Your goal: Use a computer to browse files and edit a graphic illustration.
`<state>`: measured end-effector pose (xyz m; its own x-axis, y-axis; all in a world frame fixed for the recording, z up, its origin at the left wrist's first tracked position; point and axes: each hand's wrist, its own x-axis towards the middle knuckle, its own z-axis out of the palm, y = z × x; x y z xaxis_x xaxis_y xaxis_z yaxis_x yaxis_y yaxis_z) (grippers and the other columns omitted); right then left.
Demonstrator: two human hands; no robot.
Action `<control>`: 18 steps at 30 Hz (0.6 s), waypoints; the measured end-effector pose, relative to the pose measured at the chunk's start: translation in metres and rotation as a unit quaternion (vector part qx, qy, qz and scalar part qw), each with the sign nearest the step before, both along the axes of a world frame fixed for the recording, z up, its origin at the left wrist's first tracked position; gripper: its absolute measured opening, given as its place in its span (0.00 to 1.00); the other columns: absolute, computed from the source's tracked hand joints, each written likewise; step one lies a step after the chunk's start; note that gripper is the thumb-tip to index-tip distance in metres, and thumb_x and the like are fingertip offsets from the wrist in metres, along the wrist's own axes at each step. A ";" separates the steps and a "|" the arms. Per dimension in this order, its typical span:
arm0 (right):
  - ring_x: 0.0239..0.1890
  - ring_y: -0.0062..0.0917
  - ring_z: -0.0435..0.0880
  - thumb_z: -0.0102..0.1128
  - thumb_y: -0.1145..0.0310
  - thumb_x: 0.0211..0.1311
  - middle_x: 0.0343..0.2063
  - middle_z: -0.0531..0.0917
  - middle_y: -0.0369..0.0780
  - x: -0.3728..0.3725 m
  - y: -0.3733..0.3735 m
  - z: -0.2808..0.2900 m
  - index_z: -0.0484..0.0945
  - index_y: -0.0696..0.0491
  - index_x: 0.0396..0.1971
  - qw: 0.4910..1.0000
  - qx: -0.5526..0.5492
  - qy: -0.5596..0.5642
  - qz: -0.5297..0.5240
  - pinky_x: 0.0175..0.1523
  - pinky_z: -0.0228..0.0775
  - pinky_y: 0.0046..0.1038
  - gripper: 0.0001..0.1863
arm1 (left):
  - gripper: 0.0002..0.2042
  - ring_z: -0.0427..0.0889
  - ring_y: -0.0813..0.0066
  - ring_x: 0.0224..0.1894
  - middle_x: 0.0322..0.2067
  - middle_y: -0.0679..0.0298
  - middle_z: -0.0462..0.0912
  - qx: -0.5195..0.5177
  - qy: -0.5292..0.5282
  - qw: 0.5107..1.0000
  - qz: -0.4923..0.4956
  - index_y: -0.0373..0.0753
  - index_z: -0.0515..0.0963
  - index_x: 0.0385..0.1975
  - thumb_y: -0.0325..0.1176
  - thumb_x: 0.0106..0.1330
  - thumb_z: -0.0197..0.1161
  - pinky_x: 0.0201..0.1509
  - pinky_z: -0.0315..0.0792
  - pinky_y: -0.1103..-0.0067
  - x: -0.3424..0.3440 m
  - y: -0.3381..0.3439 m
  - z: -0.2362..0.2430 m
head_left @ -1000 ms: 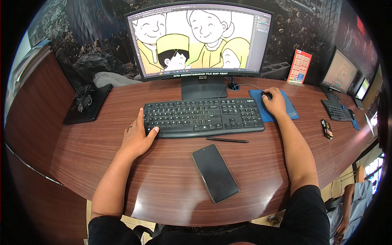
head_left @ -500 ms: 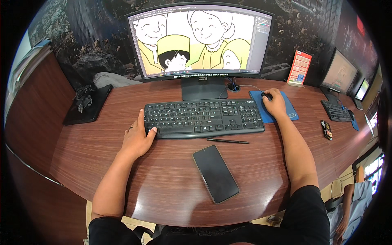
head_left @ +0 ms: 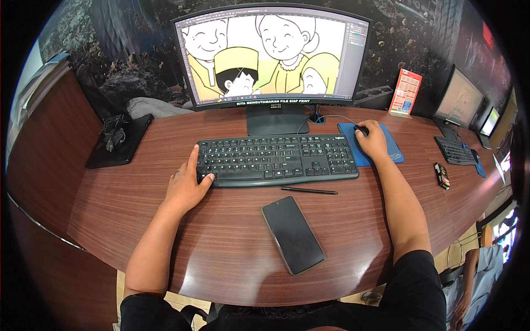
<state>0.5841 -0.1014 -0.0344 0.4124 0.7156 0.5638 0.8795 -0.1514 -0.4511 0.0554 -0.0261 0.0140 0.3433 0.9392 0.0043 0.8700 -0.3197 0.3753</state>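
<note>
— Brown wood-grain desk (head_left: 232, 248) curving round me, dark rocky wallpaper behind. What sits on the far left?

— Black flat pad (head_left: 118, 144) with a bundle of cable on top, well away from my arm. Then comes my left hand (head_left: 185, 185), lying flat on the wood at the left end of the black keyboard (head_left: 276, 160), fingers loose and spread, thumb touching the lower corner keys. It grips nothing.

— And the middle?

— Curved monitor (head_left: 270, 55) showing a cartoon drawing in yellow and white. Below the keyboard lies a thin black stylus (head_left: 309, 191), and nearer me a dark phone (head_left: 292, 234), face up, slanted, close to the desk's front edge.

— Your right side?

— My right hand (head_left: 372, 142) is cupped over the black mouse (head_left: 361, 130) on the blue mat (head_left: 375, 144), fingers curled down onto it. Farther right, a red card stand (head_left: 406, 92) and a second screen and keyboard.

— What might go wrong?

— I'd judge the phone is at risk: a forearm sliding back could nudge it off the edge. The stylus could roll if my wrist sweeps it. A stray thumb press on the keyboard might trigger an unwanted command in the drawing.
</note>
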 end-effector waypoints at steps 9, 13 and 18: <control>0.57 0.44 0.81 0.67 0.67 0.58 0.52 0.82 0.45 -0.002 0.000 0.001 0.84 0.53 0.46 1.000 -0.010 0.007 -0.014 0.62 0.72 0.40 0.16 | 0.43 0.63 0.43 0.74 0.72 0.40 0.62 0.014 0.014 1.000 0.017 0.40 0.39 0.80 0.51 0.73 0.55 0.77 0.54 0.52 0.003 -0.006 0.001; 0.57 0.44 0.81 0.67 0.67 0.58 0.52 0.82 0.44 0.000 0.001 0.001 0.84 0.53 0.46 1.000 -0.012 0.008 -0.014 0.62 0.72 0.40 0.16 | 0.44 0.62 0.42 0.75 0.73 0.44 0.61 0.008 0.025 1.000 0.012 0.41 0.37 0.80 0.55 0.74 0.52 0.78 0.50 0.47 0.001 -0.003 -0.002; 0.56 0.44 0.81 0.67 0.67 0.57 0.52 0.83 0.44 0.001 0.002 -0.001 0.84 0.53 0.46 1.000 -0.008 0.008 -0.014 0.62 0.72 0.40 0.16 | 0.44 0.61 0.44 0.75 0.73 0.40 0.61 0.016 0.018 1.000 0.011 0.40 0.40 0.80 0.51 0.73 0.55 0.77 0.54 0.52 0.003 -0.005 0.000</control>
